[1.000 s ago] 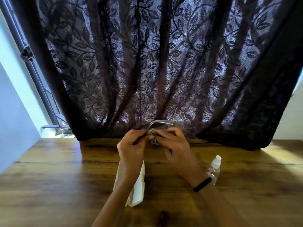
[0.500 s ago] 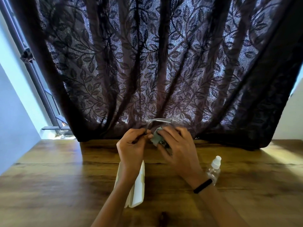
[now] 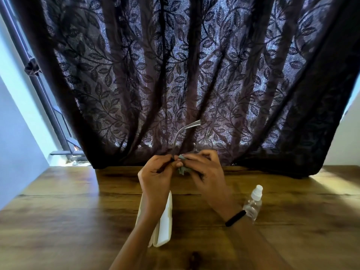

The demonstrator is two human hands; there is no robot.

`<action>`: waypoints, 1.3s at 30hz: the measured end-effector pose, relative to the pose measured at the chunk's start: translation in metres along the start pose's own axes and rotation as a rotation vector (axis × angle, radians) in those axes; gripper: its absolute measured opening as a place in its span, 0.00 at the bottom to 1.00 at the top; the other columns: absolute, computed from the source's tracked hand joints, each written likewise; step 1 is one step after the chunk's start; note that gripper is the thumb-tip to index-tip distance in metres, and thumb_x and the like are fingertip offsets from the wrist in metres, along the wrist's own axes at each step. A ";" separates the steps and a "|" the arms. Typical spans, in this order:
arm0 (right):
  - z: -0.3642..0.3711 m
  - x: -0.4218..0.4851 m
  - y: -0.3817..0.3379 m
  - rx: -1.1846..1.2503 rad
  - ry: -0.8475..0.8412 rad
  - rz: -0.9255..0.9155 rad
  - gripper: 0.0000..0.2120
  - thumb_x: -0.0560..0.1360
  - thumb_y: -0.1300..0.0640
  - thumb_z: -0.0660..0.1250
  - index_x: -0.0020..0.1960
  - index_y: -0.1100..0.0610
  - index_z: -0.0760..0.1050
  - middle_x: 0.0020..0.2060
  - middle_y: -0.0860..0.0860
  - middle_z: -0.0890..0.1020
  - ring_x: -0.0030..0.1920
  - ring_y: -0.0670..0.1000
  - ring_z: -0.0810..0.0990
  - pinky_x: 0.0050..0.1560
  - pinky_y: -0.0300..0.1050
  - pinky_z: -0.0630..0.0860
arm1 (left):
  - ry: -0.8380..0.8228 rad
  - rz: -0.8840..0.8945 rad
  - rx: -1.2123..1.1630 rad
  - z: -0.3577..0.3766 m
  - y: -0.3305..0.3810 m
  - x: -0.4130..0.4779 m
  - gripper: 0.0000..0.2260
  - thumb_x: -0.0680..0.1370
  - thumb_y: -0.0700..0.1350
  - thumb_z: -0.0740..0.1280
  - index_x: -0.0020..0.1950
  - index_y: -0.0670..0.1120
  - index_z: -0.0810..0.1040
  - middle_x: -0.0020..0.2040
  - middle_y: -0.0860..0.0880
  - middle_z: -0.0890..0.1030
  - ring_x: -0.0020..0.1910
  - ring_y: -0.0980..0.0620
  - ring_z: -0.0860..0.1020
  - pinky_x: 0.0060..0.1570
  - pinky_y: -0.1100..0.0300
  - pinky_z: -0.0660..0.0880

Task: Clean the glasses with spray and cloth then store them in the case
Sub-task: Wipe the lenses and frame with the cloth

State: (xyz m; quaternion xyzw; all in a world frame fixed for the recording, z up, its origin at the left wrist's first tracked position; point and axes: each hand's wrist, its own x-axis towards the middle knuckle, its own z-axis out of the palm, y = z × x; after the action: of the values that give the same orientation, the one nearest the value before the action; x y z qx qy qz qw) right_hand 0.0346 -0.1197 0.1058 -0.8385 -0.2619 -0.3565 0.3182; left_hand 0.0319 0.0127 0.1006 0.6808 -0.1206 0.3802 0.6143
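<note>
Wooden table (image 3: 78, 211), glasses (image 3: 194, 123) (and cloth (image 3: 182, 169)) above

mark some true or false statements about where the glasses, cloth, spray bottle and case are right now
1. The glasses are held up off the table. True.
2. The spray bottle is in the right hand. False: it stands on the table beside the right wrist.
3. The right hand holds the cloth against the glasses. True.
4. The glasses lie in the case. False: the left hand grips them, and the case lies on the table under the left forearm.
</note>
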 end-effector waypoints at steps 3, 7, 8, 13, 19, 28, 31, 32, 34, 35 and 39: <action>-0.003 0.000 0.002 0.017 0.018 0.022 0.13 0.65 0.72 0.69 0.47 0.59 0.81 0.46 0.52 0.84 0.48 0.54 0.73 0.52 0.28 0.64 | 0.003 -0.022 -0.005 0.002 0.001 -0.002 0.11 0.67 0.32 0.72 0.43 0.46 0.82 0.39 0.52 0.82 0.38 0.60 0.80 0.39 0.71 0.75; -0.004 -0.003 0.002 -0.007 0.024 0.027 0.10 0.63 0.74 0.68 0.39 0.60 0.77 0.40 0.53 0.82 0.43 0.54 0.74 0.45 0.31 0.64 | 0.011 -0.028 0.007 0.005 0.002 -0.002 0.13 0.66 0.28 0.71 0.43 0.46 0.81 0.38 0.53 0.81 0.38 0.61 0.80 0.39 0.71 0.75; -0.004 -0.005 0.002 -0.013 0.025 0.033 0.10 0.63 0.74 0.68 0.39 0.61 0.76 0.39 0.53 0.82 0.43 0.52 0.72 0.44 0.31 0.64 | 0.010 -0.026 0.023 0.006 0.003 -0.002 0.14 0.66 0.28 0.71 0.43 0.46 0.81 0.38 0.53 0.81 0.38 0.61 0.80 0.40 0.71 0.75; -0.005 -0.011 0.006 -0.029 0.026 0.083 0.13 0.63 0.74 0.68 0.41 0.59 0.75 0.41 0.52 0.80 0.46 0.47 0.68 0.46 0.32 0.65 | -0.020 0.021 0.097 0.004 0.002 -0.001 0.11 0.67 0.29 0.72 0.44 0.43 0.82 0.38 0.52 0.81 0.40 0.62 0.80 0.40 0.73 0.75; -0.024 -0.003 0.019 0.158 0.120 0.318 0.19 0.65 0.70 0.70 0.50 0.51 0.77 0.47 0.41 0.76 0.53 0.48 0.73 0.54 0.41 0.72 | -0.049 0.068 0.148 -0.011 -0.004 0.005 0.09 0.67 0.30 0.73 0.44 0.39 0.82 0.40 0.49 0.82 0.40 0.58 0.81 0.42 0.70 0.76; -0.024 0.011 0.034 -0.081 -0.068 0.259 0.25 0.68 0.49 0.71 0.61 0.60 0.74 0.59 0.54 0.76 0.58 0.47 0.64 0.58 0.39 0.62 | -0.060 0.078 0.120 -0.009 0.000 0.003 0.08 0.66 0.30 0.73 0.44 0.37 0.82 0.39 0.47 0.82 0.40 0.57 0.81 0.41 0.66 0.78; -0.021 0.007 0.034 -0.145 -0.022 0.210 0.24 0.69 0.49 0.70 0.59 0.61 0.76 0.56 0.54 0.79 0.55 0.47 0.64 0.56 0.38 0.63 | -0.025 0.082 0.082 -0.007 0.001 0.004 0.09 0.65 0.29 0.73 0.43 0.38 0.82 0.38 0.48 0.82 0.39 0.58 0.81 0.41 0.66 0.79; -0.020 0.005 0.034 -0.160 -0.005 0.199 0.23 0.69 0.49 0.70 0.58 0.61 0.76 0.55 0.55 0.80 0.55 0.48 0.66 0.56 0.39 0.64 | -0.019 0.076 0.067 -0.006 0.000 0.004 0.10 0.65 0.29 0.73 0.43 0.39 0.82 0.38 0.48 0.82 0.39 0.58 0.81 0.41 0.66 0.79; -0.020 0.005 0.033 -0.184 0.008 0.187 0.21 0.69 0.50 0.70 0.57 0.62 0.77 0.54 0.55 0.80 0.55 0.51 0.70 0.55 0.40 0.66 | -0.014 0.063 0.039 -0.005 0.000 0.002 0.11 0.65 0.29 0.72 0.44 0.41 0.82 0.38 0.50 0.82 0.39 0.59 0.81 0.41 0.67 0.78; -0.020 0.005 0.033 -0.191 0.014 0.181 0.20 0.69 0.51 0.70 0.56 0.62 0.77 0.53 0.55 0.81 0.54 0.53 0.72 0.55 0.40 0.67 | -0.013 0.057 0.025 -0.004 0.000 0.002 0.12 0.65 0.28 0.72 0.44 0.41 0.81 0.39 0.50 0.81 0.39 0.59 0.81 0.41 0.68 0.77; -0.020 0.004 0.030 -0.182 0.060 0.158 0.15 0.69 0.57 0.72 0.53 0.63 0.79 0.49 0.55 0.83 0.52 0.55 0.75 0.51 0.40 0.69 | -0.010 0.045 -0.017 0.000 -0.001 0.000 0.12 0.65 0.28 0.72 0.44 0.42 0.81 0.39 0.52 0.81 0.39 0.61 0.81 0.41 0.71 0.76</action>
State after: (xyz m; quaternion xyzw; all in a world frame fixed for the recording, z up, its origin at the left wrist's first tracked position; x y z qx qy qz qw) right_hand 0.0490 -0.1532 0.1094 -0.8710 -0.1518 -0.3774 0.2755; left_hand 0.0326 0.0130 0.0996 0.6747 -0.1422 0.3894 0.6107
